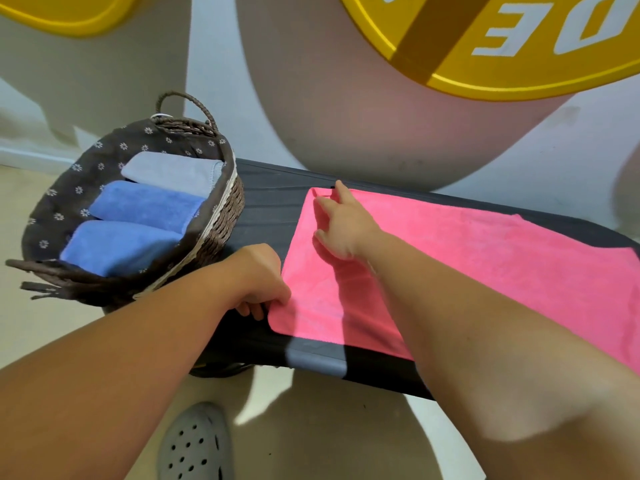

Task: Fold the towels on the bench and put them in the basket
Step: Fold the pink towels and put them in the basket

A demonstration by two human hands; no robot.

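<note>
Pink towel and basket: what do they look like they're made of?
The pink towel looks like soft microfibre or terry, matte, with a fine fuzzy nap. The basket seems woven from twisted brown cord or wicker, judging by the ridged strands on its wall; I cannot tell which. Its lining looks like thin dark cloth printed with small white flowers.

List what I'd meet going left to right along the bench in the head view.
Basket with three folded towels → left hand pinching a near corner → pink towel spread on the bench. Right hand lies on the towel's left end, so unplaced.
</note>
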